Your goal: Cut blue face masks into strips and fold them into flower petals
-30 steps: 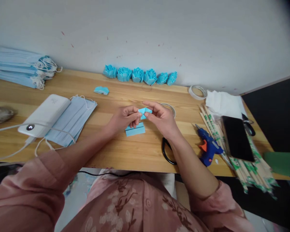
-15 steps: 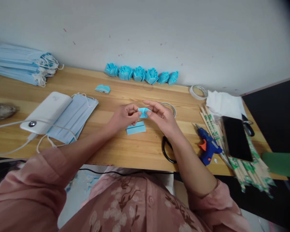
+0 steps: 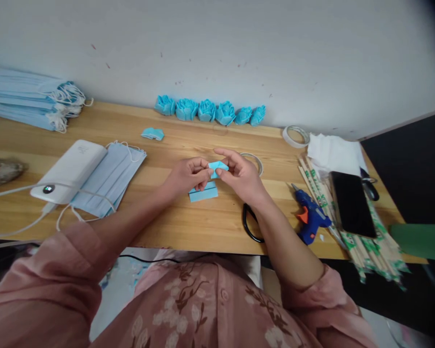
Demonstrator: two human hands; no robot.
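My left hand (image 3: 184, 176) and my right hand (image 3: 239, 176) meet above the middle of the wooden table (image 3: 188, 222). Both pinch one small folded piece of blue mask fabric (image 3: 218, 167) between fingertips and thumbs. Just below it, a small stack of blue fabric strips (image 3: 203, 193) lies flat on the table. A row of several finished blue fabric flowers (image 3: 208, 111) stands against the wall behind my hands. One loose folded blue piece (image 3: 152, 134) lies left of that row.
Black scissors (image 3: 249, 223) lie under my right wrist, a blue glue gun (image 3: 310, 216) right of them. Tape rolls (image 3: 295, 137), white tissue, a black phone (image 3: 351, 203) and packed wooden sticks (image 3: 362, 241) fill the right. A white power bank (image 3: 70, 169) rests on blue masks (image 3: 108, 181); a mask pile (image 3: 29, 99) sits far left.
My fingers have shifted slightly on the blue piece, working its fold. The hands stay in the same spot above the strips; only the camera has moved a little.
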